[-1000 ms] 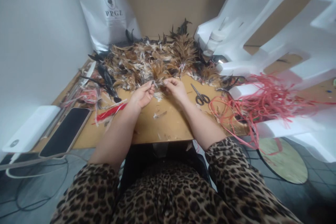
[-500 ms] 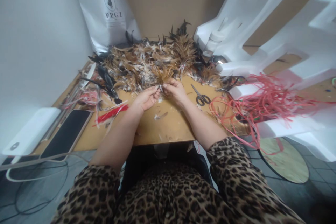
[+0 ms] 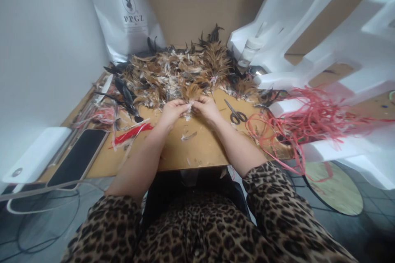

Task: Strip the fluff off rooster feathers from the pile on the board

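Both hands meet over the middle of the wooden table (image 3: 197, 152), thumbs and fingertips pinched close together. Between them is a small bunch of brown feathers (image 3: 190, 90), its tips fanning away from me and its pale lower end at my fingers. My left hand (image 3: 174, 111) is closed on that lower end from the left. From the right, my right hand (image 3: 204, 107) pinches the same spot. Just beyond lies a big heap of brown, white and black feathers (image 3: 173, 65). Dark-handled scissors (image 3: 235, 113) rest on the table right of my right hand.
Red strips (image 3: 131, 133) lie left of my forearm, near a phone (image 3: 78, 158) and a white power bank (image 3: 38, 154) with a cable. Tangled pink-red ribbon (image 3: 314, 119) spreads over white foam pieces (image 3: 336, 148) at the right. A clear bottle (image 3: 249, 52) stands behind.
My left hand has turned slightly and its fingers have closed in further at the feathers' lower end. My right hand stays at nearly the same spot. Everything else on the table looks unmoved.
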Demonstrator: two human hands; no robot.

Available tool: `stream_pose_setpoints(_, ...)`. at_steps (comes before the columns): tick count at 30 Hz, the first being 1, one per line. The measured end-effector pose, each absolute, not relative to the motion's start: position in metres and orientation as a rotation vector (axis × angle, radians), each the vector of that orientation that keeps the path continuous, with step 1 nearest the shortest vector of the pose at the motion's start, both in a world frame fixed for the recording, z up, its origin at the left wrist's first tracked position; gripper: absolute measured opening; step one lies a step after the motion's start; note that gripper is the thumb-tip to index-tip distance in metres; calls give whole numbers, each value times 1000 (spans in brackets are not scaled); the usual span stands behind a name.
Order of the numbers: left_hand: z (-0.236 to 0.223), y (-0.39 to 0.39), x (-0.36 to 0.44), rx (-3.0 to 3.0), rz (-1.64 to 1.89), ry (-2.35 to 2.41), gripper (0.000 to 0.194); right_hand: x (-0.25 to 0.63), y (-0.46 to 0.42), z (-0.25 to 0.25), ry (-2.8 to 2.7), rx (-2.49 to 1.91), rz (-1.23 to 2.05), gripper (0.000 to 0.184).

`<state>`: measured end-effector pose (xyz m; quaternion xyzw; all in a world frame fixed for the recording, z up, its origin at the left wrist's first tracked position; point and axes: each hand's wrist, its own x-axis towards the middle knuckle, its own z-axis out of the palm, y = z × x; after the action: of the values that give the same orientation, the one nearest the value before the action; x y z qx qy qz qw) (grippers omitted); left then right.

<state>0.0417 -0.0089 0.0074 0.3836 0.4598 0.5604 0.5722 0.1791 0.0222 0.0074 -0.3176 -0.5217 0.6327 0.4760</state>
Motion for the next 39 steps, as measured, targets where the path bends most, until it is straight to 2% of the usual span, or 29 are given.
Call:
stream_pose_setpoints(6,3,-6,41,963,1347,1091,27,180,22,10,-1158,-775,1669,35)
stream_pose_setpoints(14,13,-13,39,843,1245,808,31,184,20,12,-1148,-526,1927,33)
stream_pose_setpoints(25,0,-2,36,987,1414,1167,26,179,20,13,-1218,-760,1647,34)
stream_pose_setpoints(29,2,-5,38,1096,1366,1199,23,177,20,10,-1226,-821,1598,34)
stream_pose_setpoints(33,6,-9,38,1137,1301,1165,23,181,21,11,-1211,-775,1657,31)
stream_pose_setpoints(39,10,-14,37,1130,1219,958,27,188,22,10,-1194,-595,1928,33)
